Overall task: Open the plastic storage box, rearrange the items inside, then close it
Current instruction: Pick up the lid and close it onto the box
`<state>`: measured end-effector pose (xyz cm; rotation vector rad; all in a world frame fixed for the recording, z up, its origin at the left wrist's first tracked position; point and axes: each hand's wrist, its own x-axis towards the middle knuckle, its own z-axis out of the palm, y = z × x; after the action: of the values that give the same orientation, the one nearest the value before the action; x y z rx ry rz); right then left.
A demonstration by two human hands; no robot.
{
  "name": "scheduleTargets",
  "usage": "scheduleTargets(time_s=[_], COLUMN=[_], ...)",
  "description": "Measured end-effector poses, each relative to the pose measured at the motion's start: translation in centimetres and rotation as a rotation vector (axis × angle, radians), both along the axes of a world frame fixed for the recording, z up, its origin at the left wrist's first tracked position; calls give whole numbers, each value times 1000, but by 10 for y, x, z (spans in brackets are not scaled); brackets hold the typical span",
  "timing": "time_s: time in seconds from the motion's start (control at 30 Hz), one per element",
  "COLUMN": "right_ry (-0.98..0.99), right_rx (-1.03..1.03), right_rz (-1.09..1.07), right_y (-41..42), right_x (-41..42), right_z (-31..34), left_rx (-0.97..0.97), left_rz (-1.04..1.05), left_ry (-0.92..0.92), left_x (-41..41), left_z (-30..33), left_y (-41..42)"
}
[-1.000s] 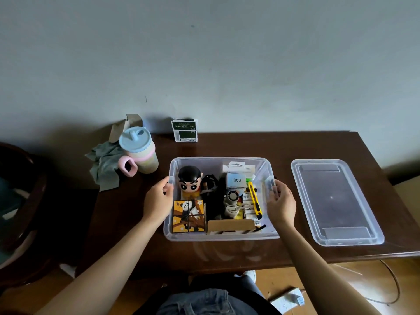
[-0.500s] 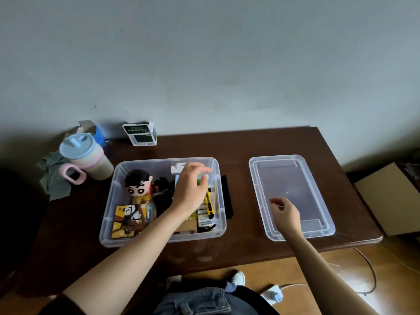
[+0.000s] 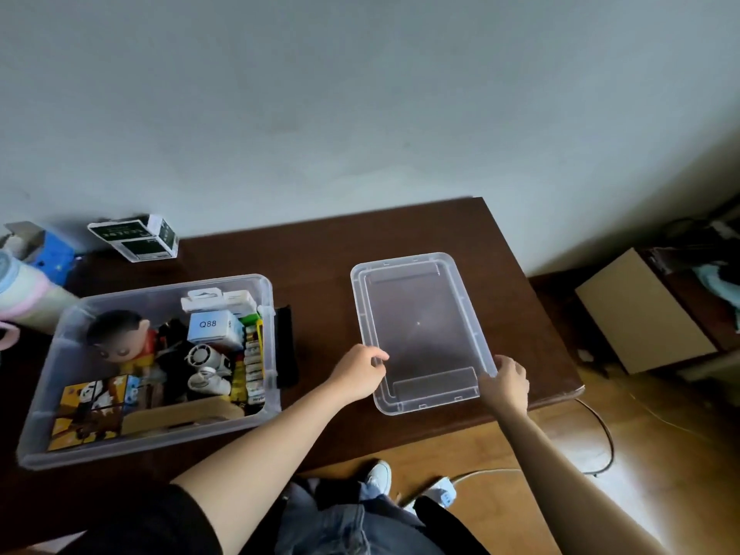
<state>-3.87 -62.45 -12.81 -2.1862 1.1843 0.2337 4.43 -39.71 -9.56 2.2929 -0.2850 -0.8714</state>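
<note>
The clear plastic storage box (image 3: 48,450) stands open on the left of the brown table (image 3: 320,274). Inside lie a cartoon boy figure (image 3: 120,338), a picture cube (image 3: 92,410), a white Q88 box (image 3: 210,326), a small white fan (image 3: 204,356) and a row of batteries (image 3: 254,362). The clear lid (image 3: 420,330) lies flat to the right of the box. My left hand (image 3: 358,374) grips the lid's left edge near its front corner. My right hand (image 3: 504,382) grips the lid's right front corner.
A green and white carton (image 3: 136,236) stands at the back by the wall. A pastel cup (image 3: 24,294) and a blue object (image 3: 56,256) sit at the far left. A black flat item (image 3: 286,346) lies beside the box. A cardboard box (image 3: 640,310) stands right of the table.
My hands left the box sides. The left hand passed over the box contents and moved right to the lid's left edge; the right hand took the lid's right corner. The view swung right.
</note>
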Motion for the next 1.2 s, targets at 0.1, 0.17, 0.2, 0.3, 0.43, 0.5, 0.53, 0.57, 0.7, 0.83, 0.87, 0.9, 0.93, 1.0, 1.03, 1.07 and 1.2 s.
scheduleTargets(time_s=[0.1,0.17,0.2,0.3,0.43,0.5,0.53,0.57,0.7,0.83,0.87,0.9,0.93,1.0,1.03,1.07,1.2], right_ry=[45,55,66,79,80,32,-7,-63,-323,-467,-492,-513,-533,-570,-587,-612,-706], right_rx=[90,123,144,240,257,307,358,414,569,700,726,747,765,792,790,792,764], right_rz=[-17,-31,-49,-70,-12,-2,-1,-1,-63,-53,-18,25,72,163,214,268,441], right_y=[-8,-11,-13,-16,-12,-10,-8,-6,0,13,18,25,33,49,57,63,77], right_x=[1,3,5,10,15,16,17,19,32,54,60,65,69,75,78,80,88], right_z=[-7,-11,-12,-17,-13,-6,1,8,50,100,112,123,133,151,158,165,174], left_rx=[98,123,134,187,222,230,220,200,-3,-116,-103,-104,-128,-208,-236,-255,-541], left_rz=[-22,-35,-35,-4,50,66,75,83,110,4,-23,-27,-6,79,119,157,428], left_ry=[52,95,107,100,68,49,36,21,11,-67,-125,-192,-257,-347,-392,-441,-435], left_x=[-4,-7,-8,-9,-6,-5,-4,-3,-1,-10,-11,-12,-11,-11,-10,-10,-4], left_z=[-12,-18,-21,-25,-25,-23,-22,-20,-8,5,8,11,15,22,26,29,49], left_y=[-6,-9,-9,-10,-7,-4,-2,0,6,19,20,20,19,16,15,14,21])
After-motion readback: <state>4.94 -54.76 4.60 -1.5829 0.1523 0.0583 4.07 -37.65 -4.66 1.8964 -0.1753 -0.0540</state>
